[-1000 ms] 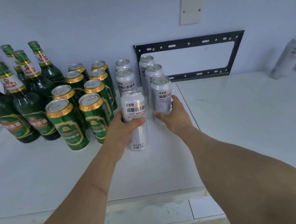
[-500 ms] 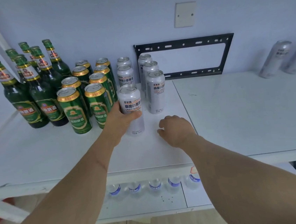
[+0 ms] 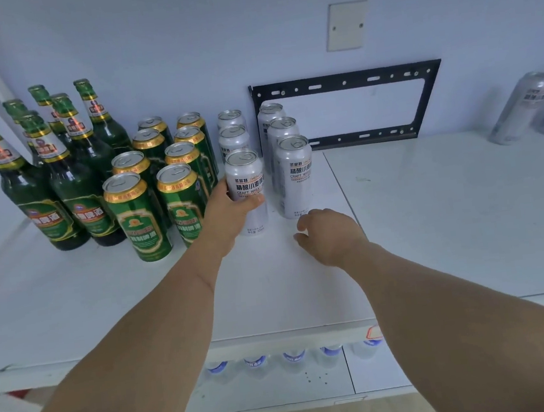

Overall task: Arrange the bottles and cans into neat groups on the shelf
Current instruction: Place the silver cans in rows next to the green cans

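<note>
My left hand (image 3: pixel 227 210) grips a white craft-wheat can (image 3: pixel 245 175) that stands at the front of the left white row on the white shelf (image 3: pixel 433 222). To its right stands another white can (image 3: pixel 296 179), front of a second white row (image 3: pixel 281 131). My right hand (image 3: pixel 329 235) hovers just in front of that can, fingers loosely curled, holding nothing. Left of the white cans stand several green cans (image 3: pixel 137 216) in two rows, and further left several green bottles (image 3: pixel 26 184).
Two more white cans (image 3: pixel 522 105) lean at the far right by the wall. A black metal bracket (image 3: pixel 348 110) hangs on the wall behind the white rows. Water bottles (image 3: pixel 257 363) with blue labels show on the lower shelf.
My right hand let go of the right front white can and drew back toward me. My left hand kept hold of its can. The view pulled back and down.
</note>
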